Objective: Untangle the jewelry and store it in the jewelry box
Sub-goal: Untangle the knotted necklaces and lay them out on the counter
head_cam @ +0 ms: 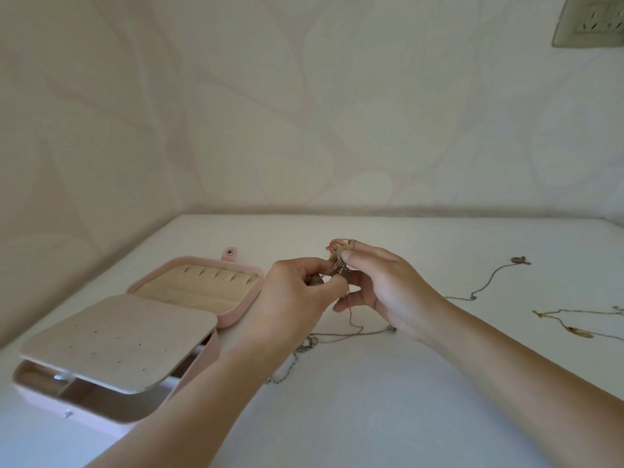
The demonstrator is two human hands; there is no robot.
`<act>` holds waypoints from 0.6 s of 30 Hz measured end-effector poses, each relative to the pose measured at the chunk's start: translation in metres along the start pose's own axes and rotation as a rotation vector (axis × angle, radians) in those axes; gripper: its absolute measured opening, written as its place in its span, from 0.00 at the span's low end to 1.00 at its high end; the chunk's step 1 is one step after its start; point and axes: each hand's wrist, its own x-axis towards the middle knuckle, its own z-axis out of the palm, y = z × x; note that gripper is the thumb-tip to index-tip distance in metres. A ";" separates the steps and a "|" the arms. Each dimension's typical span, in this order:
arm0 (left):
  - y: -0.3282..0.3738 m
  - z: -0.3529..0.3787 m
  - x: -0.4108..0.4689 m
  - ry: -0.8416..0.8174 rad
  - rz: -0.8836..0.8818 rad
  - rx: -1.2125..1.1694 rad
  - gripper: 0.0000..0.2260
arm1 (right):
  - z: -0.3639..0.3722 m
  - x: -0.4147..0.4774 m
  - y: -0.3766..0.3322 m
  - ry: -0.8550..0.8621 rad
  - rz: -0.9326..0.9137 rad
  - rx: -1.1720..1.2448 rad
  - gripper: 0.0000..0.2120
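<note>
We're in a home, clearly: pale leaf-patterned wallpaper (304,96) across the upper frame, a beige wall socket plate (589,23) top right, a smooth white tabletop (405,417) below, and a pink beige-lined jewellery box (236,314) open lower left.

No writing, brand, number or sign can be read. The box (233,314) at lower left shows only plain pink and beige surfaces. The wall plate (589,21) at the upper right of the frame is too blurred for any marking on it to be made out.
</note>
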 end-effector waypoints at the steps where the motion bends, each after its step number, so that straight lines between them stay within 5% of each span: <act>1: 0.001 0.000 0.000 0.005 0.021 0.014 0.07 | 0.001 0.000 -0.002 -0.018 0.027 0.108 0.10; 5: 0.007 -0.003 0.000 0.000 0.042 0.014 0.10 | -0.001 0.002 -0.004 -0.013 0.053 0.260 0.09; 11: 0.002 -0.005 0.003 -0.025 -0.015 -0.026 0.04 | -0.002 -0.001 0.003 0.169 -0.317 -0.435 0.10; 18: -0.001 -0.005 0.002 -0.023 0.006 -0.176 0.09 | -0.006 -0.006 -0.006 0.113 -0.373 -0.586 0.06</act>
